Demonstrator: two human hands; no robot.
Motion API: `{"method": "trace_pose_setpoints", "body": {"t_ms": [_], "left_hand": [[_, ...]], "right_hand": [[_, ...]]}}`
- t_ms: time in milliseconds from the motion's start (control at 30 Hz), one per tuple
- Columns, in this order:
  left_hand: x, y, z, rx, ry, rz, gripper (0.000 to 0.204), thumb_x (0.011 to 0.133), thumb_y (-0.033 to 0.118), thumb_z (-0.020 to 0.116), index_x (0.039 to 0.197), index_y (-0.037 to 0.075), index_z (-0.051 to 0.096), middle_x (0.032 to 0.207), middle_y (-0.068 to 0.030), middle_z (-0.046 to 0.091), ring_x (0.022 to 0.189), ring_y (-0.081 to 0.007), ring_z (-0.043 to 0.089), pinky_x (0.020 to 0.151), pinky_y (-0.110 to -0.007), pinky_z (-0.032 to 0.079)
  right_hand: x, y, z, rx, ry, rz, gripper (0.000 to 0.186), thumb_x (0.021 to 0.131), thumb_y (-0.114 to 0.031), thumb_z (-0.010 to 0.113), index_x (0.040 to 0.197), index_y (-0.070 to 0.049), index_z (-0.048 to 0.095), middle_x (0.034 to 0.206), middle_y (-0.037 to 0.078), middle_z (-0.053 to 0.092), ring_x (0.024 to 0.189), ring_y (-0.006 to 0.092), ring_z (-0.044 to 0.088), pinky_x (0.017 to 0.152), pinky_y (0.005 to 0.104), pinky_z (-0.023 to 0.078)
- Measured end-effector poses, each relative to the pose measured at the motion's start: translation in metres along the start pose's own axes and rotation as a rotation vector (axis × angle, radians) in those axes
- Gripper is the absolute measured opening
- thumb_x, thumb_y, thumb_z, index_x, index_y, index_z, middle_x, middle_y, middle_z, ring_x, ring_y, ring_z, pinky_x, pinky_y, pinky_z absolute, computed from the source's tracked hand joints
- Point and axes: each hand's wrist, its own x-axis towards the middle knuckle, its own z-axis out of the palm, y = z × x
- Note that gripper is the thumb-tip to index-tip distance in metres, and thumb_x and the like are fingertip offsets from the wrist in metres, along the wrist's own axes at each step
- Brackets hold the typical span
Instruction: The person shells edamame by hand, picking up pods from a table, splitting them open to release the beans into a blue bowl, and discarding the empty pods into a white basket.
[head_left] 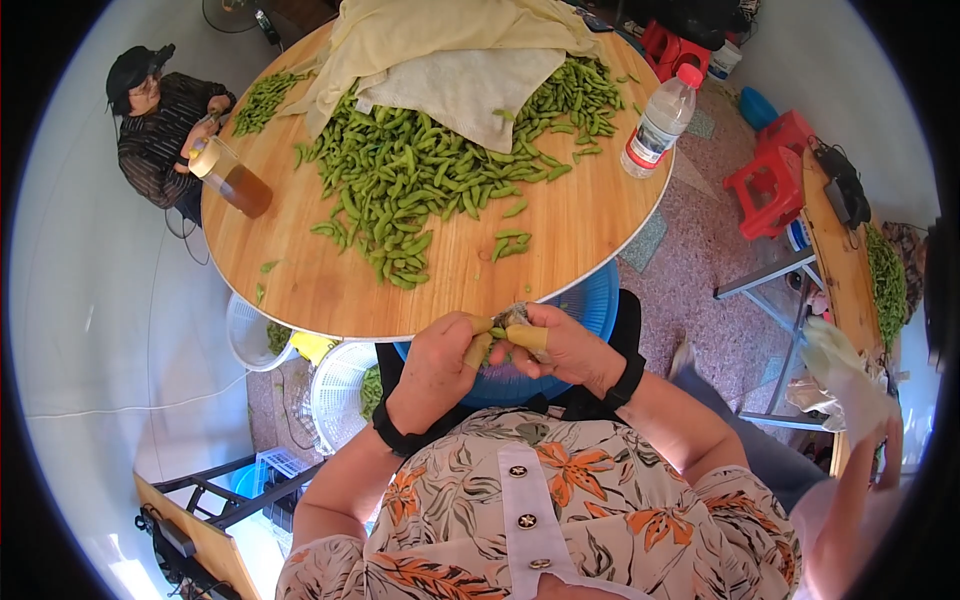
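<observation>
My left hand (444,357) and my right hand (560,349), both with yellow coverings on some fingers, meet just below the table's near edge, pinched around a green pod (497,333). A small grey thing (512,316), too small to make out, is between my right fingers. Under my hands is a blue plastic basin (585,305). Above them, a large pile of green pods (405,180) lies on the round wooden table (270,300), partly covered by pale cloths (440,40), with a few loose pods near the front.
An amber-filled jug (240,190) and a plastic bottle (655,130) stand on the table. A person (150,130) is at the left; another's arm (850,500) is at the right. White baskets (330,380) are below left; red stools (760,195) and a side table (835,260) stand right.
</observation>
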Motion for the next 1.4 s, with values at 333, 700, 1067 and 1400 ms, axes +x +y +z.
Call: {"method": "trace_pose_setpoints", "body": {"t_ms": [333,700,1067,1400], "left_hand": [[0.009,-0.007,0.022,0.223,0.173,0.011,0.018,0.077,-0.002,0.064,0.094,0.002,0.062,0.08,-0.015,0.058,0.07,-0.0342,0.059,0.058,-0.039,0.047],[0.016,-0.007,0.032,0.364,0.161,0.091,0.021,0.068,-0.001,0.065,0.086,0.0,0.056,0.088,-0.016,0.058,0.078,-0.0356,0.06,0.066,-0.043,0.051],[0.019,-0.01,0.032,-0.07,0.16,-0.193,0.009,0.084,0.004,0.063,0.088,-0.002,0.058,0.079,-0.0207,0.059,0.073,-0.0382,0.059,0.062,-0.042,0.046],[0.012,-0.008,0.022,0.21,0.104,-0.162,0.014,0.085,0.009,0.062,0.081,0.0,0.052,0.074,-0.0189,0.055,0.069,-0.0393,0.056,0.059,-0.044,0.044]], "right_hand": [[0.015,0.0,-0.006,0.113,0.195,-0.119,0.011,0.095,-0.014,0.051,0.097,-0.004,0.054,0.079,0.005,0.059,0.051,0.0074,0.045,0.04,0.0212,0.029],[0.031,-0.011,-0.002,0.314,0.289,-0.181,0.008,0.089,-0.005,0.052,0.096,-0.006,0.055,0.076,0.003,0.052,0.058,0.0096,0.046,0.041,0.022,0.031],[0.039,0.007,-0.008,0.164,0.358,-0.224,0.014,0.084,0.0,0.053,0.098,-0.002,0.055,0.074,0.005,0.052,0.059,0.0131,0.049,0.043,0.0264,0.036],[0.015,0.014,0.012,-0.92,0.527,-0.752,0.018,0.085,-0.007,0.061,0.1,0.002,0.062,0.084,0.019,0.06,0.076,0.0322,0.06,0.068,0.0361,0.048]]}}
